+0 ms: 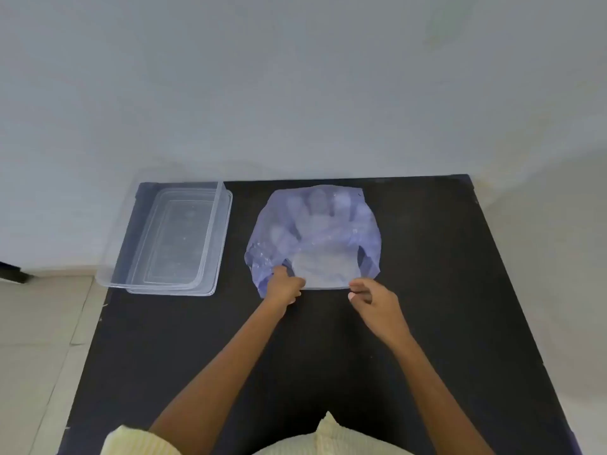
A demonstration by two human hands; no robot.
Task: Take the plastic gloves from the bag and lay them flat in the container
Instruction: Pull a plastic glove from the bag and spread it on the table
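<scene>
A translucent purple bag (364, 238) lies flat on the black table (427, 323), its mouth toward me. Clear plastic gloves (323, 269) show through it, their cuffs poking out of the mouth and finger shapes visible deeper inside. My left hand (284, 285) pinches the bag's near-left edge beside the glove cuffs. My right hand (374, 298) hovers at the near-right corner of the cuffs with fingers curled; whether it touches the plastic is unclear. The clear rectangular container (131, 257) stands at the table's far-left corner, with nothing visible inside.
The container overhangs the table's left edge slightly. A pale wall rises right behind the table. Tiled floor lies to the left. My cream sleeves show at the bottom.
</scene>
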